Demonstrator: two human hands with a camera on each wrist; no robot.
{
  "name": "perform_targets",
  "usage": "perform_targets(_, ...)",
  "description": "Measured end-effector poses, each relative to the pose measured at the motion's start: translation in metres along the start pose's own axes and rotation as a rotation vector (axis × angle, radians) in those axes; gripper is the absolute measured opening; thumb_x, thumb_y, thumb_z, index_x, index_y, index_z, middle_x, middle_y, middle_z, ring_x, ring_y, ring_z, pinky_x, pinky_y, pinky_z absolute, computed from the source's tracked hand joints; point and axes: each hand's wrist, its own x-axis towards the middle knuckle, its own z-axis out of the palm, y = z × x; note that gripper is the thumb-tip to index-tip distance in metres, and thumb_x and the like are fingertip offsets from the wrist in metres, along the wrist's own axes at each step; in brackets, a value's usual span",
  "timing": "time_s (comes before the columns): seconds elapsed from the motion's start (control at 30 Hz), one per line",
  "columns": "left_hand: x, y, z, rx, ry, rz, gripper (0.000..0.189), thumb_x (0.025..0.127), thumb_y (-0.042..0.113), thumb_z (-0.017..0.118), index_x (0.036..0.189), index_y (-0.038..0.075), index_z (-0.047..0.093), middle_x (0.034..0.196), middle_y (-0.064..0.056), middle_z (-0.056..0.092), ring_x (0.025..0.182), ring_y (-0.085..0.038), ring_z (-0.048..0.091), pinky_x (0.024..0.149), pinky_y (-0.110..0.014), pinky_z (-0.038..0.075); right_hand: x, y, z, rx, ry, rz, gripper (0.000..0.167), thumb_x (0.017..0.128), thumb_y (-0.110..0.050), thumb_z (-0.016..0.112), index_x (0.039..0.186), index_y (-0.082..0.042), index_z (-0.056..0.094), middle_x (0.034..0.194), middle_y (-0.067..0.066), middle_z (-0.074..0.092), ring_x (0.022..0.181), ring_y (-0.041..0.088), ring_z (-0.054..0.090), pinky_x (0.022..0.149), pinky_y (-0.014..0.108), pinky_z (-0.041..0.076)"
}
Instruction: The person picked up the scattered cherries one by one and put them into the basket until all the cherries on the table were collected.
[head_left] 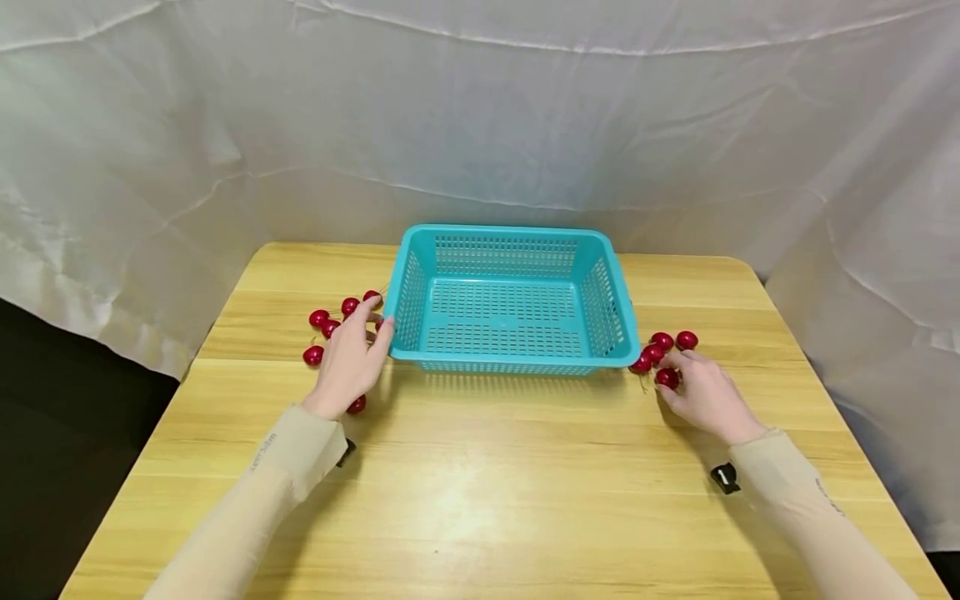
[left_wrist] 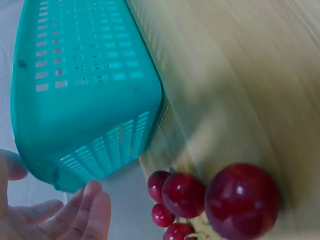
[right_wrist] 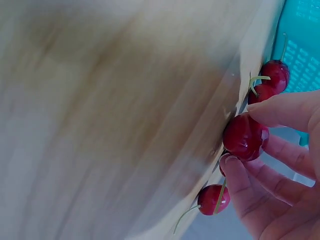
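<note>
Left hand (head_left: 349, 360) — spread, at the basket (head_left: 510, 360); right hand (head_left: 708, 396) — pinching a cherry (head_left: 666, 378), more cherries (head_left: 686, 340) beside it.

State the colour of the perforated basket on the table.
The basket is turquoise all over, shown best in the head view.

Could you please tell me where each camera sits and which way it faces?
Head: worn on the head, facing forward and down at basket, cherries and table; left hand, right hand and sleeves show.
Left wrist: worn there, facing basket and cherries; part of left hand shows.
Right wrist: worn there, facing a pinched cherry; part of right hand shows.
Both wrist views share basket, cherries and table.
</note>
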Motion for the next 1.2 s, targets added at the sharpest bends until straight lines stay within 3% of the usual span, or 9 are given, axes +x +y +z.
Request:
perform_targets(0.1, 0.002, 0.001, 0.001, -0.011, -0.024, -0.028, 0.052, 0.106, 0.033, 0.045, 0.152, 0.008, 0.042, 0.12, -0.015, 0.069, 0.092, -0.03, 0.068, 0.072, -0.039, 0.054, 0.001, 0.0, 0.0, 0.0, 0.003, -0.005, 0.027, 0.079, -0.003, 0.075, 0.104, 0.002, 0.068, 0.086, 0.014, 0.065, 0.06, 0.013, 0.047, 0.052, 0.027, 0.039)
perform_targets(0.3, 0.001, 0.001, 0.004, -0.01, 0.0, 0.011, 0.05, 0.106, 0.028, 0.043, 0.151, 0.006, 0.044, 0.108, -0.015, 0.07, 0.076, -0.024, 0.06, 0.062, -0.03, 0.046, 0.004, -0.005, -0.002, 0.007, 0.007, -0.005, 0.027, 0.079, -0.003, 0.075, 0.104, 0.004, 0.068, 0.085, 0.013, 0.063, 0.062, 0.013, 0.047, 0.053, 0.026, 0.039)
perform_targets(0.47, 0.0, 0.0, 0.005, -0.02, 0.019, 0.015, 0.049, 0.105, 0.025, 0.045, 0.15, 0.005, 0.046, 0.104, -0.014, 0.07, 0.072, -0.023, 0.06, 0.058, -0.028, 0.044, 0.01, -0.01, -0.009, 0.037, -0.001, 0.012, 0.032, 0.08, -0.004, 0.075, 0.108, 0.007, 0.067, 0.087, 0.015, 0.064, 0.064, 0.016, 0.052, 0.057, 0.028, 0.043)
perform_targets(0.7, 0.001, -0.001, 0.005, -0.028, 0.01, 0.021, 0.05, 0.105, 0.025, 0.045, 0.151, 0.004, 0.045, 0.102, -0.012, 0.07, 0.062, -0.019, 0.053, 0.052, -0.026, 0.04, 0.021, -0.012, -0.02, 0.05, 0.047, -0.006, 0.032, 0.079, -0.003, 0.077, 0.107, 0.008, 0.068, 0.094, 0.022, 0.068, 0.077, 0.031, 0.067, 0.067, 0.047, 0.058)
perform_targets(1.0, 0.003, -0.003, 0.006, -0.027, 0.019, 0.037, 0.05, 0.105, 0.024, 0.046, 0.15, 0.004, 0.046, 0.099, -0.011, 0.069, 0.062, -0.018, 0.052, 0.051, -0.026, 0.038, 0.037, -0.015, -0.041, 0.017, 0.101, -0.034, 0.032, 0.078, -0.001, 0.078, 0.106, 0.01, 0.067, 0.095, 0.025, 0.068, 0.07, 0.029, 0.064, 0.062, 0.037, 0.051)
perform_targets(1.2, 0.003, -0.004, 0.007, -0.033, 0.024, 0.056, 0.049, 0.104, 0.023, 0.047, 0.149, 0.002, 0.047, 0.098, -0.012, 0.07, 0.064, -0.017, 0.054, 0.052, -0.025, 0.04, 0.048, -0.019, -0.053, 0.019, 0.172, -0.045, 0.03, 0.078, -0.002, 0.077, 0.105, 0.008, 0.067, 0.095, 0.023, 0.068, 0.072, 0.031, 0.065, 0.063, 0.041, 0.051)
